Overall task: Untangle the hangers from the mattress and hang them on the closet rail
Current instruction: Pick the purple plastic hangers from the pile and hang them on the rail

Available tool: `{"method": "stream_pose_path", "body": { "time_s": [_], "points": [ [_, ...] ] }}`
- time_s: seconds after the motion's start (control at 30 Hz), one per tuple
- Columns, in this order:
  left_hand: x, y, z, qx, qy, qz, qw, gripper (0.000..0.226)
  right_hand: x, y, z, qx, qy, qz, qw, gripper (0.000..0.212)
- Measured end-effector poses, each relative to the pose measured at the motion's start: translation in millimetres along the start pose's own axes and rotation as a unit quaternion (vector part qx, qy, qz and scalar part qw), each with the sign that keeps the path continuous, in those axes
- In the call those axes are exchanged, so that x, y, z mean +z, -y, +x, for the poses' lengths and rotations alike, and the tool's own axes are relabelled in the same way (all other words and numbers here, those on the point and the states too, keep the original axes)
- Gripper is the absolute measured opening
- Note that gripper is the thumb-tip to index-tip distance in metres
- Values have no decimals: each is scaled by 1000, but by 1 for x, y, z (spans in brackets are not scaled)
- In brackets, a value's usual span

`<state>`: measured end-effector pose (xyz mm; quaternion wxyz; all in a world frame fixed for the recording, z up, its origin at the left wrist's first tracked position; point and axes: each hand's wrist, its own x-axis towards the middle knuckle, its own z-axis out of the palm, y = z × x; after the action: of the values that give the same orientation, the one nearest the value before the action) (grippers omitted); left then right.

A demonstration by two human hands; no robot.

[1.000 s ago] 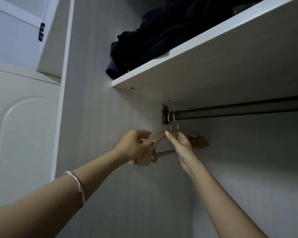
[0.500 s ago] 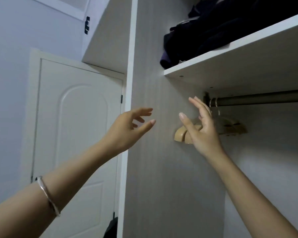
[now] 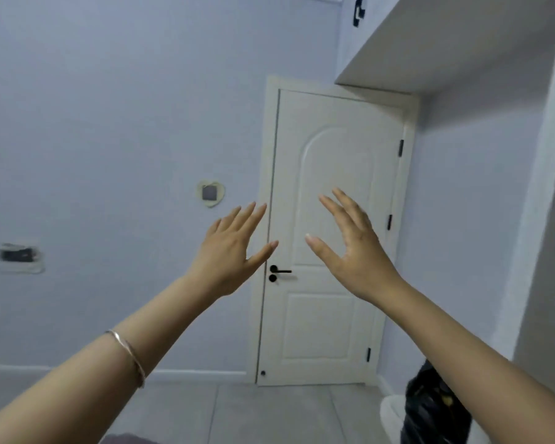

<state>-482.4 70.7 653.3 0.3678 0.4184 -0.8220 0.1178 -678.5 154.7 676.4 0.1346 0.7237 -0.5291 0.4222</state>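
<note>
Before the white door, both hands are raised and empty: the left hand and the right hand hang in the air near each other without touching, fingers straight and spread, holding nothing; a thin bracelet sits on the left forearm. No hangers are in view, nor the mattress, nor the closet rail; only a closet panel runs down the right edge, with a black bag on the floor below it; so which way any hanger points, and how its long axis lies, cannot be told. With both hands free and the view off the closet, the step in hand is most likely fetching a hanger from the mattress. To do it well, take one hanger at the neck just under the hook; steady the pile with the other hand; turn the hook out of its neighbours rather than tug; then carry it hook uppermost, long bar crosswise to the rail, so the hook drops over in one move.
</note>
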Motion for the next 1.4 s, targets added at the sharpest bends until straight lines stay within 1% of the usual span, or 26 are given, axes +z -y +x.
{"method": "stream_pose_path", "body": {
  "time_s": [0.13,0.27,0.33,0.43,0.57,0.67,0.73,0.83,0.9,0.97,1.0,1.07,1.1,1.13,1.2,1.3,1.4],
  "points": [
    [-4,115,-77,-82,57,53,994,81,125,60,1,10,101,15,995,69],
    [-2,220,-165,-165,118,99,974,88,245,118,-16,4,185,38,982,71],
    [1,264,-213,-206,149,111,961,93,302,144,-30,-5,225,44,973,71],
    [10,316,-285,-270,202,121,934,93,380,178,-61,-6,295,61,954,71],
    [35,368,-382,-344,261,123,894,117,473,210,-113,-14,364,79,928,70],
    [60,394,-449,-393,295,120,863,118,535,224,-159,-13,415,92,905,72],
    [76,405,-488,-427,315,105,841,123,572,228,-191,-13,441,95,892,72],
    [103,415,-544,-471,344,87,807,120,621,229,-242,-20,479,89,873,73],
    [120,420,-576,-492,359,73,790,126,648,228,-272,-17,505,94,858,74],
    [139,427,-603,-504,364,69,780,125,673,226,-297,0,538,103,837,73],
    [149,430,-613,-516,360,61,775,118,684,225,-309,9,554,109,825,73],
    [168,436,-630,-547,357,41,756,88,706,222,-329,26,575,129,807,73],
    [179,439,-639,-561,364,28,743,78,716,220,-339,34,582,142,800,74],
    [189,441,-646,-571,367,15,734,74,726,218,-349,40,586,154,794,74],
    [208,442,-661,-593,366,-10,717,74,744,216,-367,42,595,168,785,74],
    [234,442,-681,-635,334,-50,695,75,767,211,-389,51,605,182,774,73],
    [257,438,-693,-685,310,-99,653,82,784,207,-408,80,609,205,762,73]
  ]
}}
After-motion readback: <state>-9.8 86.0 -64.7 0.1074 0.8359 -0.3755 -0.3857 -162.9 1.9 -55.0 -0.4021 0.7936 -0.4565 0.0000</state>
